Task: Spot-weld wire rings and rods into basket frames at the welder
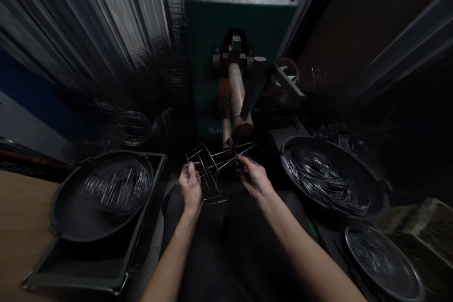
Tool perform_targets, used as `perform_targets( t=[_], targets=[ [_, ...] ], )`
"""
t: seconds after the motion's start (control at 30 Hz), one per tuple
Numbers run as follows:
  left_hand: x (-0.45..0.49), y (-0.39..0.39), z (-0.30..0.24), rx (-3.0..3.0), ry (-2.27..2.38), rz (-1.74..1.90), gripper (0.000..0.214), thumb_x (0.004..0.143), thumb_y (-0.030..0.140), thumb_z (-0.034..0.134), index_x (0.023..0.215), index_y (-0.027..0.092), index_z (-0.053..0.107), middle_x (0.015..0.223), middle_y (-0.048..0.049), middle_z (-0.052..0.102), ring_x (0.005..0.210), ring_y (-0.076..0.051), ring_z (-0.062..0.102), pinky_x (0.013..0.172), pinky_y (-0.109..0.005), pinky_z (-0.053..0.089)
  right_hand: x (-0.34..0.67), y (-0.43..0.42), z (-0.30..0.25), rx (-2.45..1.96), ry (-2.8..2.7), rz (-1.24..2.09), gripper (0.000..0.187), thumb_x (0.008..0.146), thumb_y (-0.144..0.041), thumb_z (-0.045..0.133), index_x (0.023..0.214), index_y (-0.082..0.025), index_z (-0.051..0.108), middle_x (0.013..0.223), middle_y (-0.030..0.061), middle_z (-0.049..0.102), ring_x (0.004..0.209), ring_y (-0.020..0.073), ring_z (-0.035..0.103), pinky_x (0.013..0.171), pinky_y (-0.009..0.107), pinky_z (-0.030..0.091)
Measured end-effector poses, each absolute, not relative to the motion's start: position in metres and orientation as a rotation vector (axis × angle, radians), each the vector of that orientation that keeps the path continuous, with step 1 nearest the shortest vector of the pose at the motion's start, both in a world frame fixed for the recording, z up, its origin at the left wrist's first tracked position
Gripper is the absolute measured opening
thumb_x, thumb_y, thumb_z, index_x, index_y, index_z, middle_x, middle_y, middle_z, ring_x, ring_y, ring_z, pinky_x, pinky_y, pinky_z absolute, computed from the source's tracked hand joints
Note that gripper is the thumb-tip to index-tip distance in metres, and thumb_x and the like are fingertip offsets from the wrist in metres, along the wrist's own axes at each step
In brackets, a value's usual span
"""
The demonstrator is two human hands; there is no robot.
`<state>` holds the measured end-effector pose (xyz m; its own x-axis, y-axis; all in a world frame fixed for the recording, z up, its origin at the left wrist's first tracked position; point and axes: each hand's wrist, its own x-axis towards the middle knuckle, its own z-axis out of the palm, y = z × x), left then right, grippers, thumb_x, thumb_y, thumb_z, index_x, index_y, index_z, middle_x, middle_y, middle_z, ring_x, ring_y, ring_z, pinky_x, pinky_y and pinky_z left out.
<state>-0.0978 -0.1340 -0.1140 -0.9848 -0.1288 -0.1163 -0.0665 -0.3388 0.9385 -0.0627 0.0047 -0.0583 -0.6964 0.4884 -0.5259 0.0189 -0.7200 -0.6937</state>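
Between my hands, just below the arms of a green spot welding machine [244, 118], is a wire frame [208, 170] of thin shiny rods. My left hand [191, 184] grips its left side, thumb on top. With thumb and fingers pinched together, my right hand [252, 173] holds the frame's right part, right under the lower electrode tip [228, 143]. Whether a separate rod is in that pinch I cannot make out. Some of the frame's wires blur into the dark background.
At left, a black pan [67, 207] with wire pieces rests on a dark crate [81, 283]. A second pan [378, 203] at right holds bent wires; a round metal tray [406, 273] with small pieces lies nearer. Wire rings [133, 127] stand behind on the left.
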Motion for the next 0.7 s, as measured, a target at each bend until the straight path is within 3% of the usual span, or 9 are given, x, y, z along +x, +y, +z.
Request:
perform_targets(
  t=[0.7],
  targets=[
    [-0.112, -0.126, -0.106, 0.360, -1.552, -2.575, 0.037, 0.070, 0.049, 0.067, 0.075, 0.013, 0.059, 0.052, 0.0082, 0.031, 0.042, -0.002, 0.025, 0.039, -0.014, 0.018, -0.032, 0.018, -0.066, -1.030, -1.066, 2.445, 0.020, 0.053, -0.015, 0.080, 0.070, -0.016, 0.069, 0.069, -0.0001, 0.064, 0.056, 0.0064, 0.054, 0.042, 0.014, 0.040]
  ],
)
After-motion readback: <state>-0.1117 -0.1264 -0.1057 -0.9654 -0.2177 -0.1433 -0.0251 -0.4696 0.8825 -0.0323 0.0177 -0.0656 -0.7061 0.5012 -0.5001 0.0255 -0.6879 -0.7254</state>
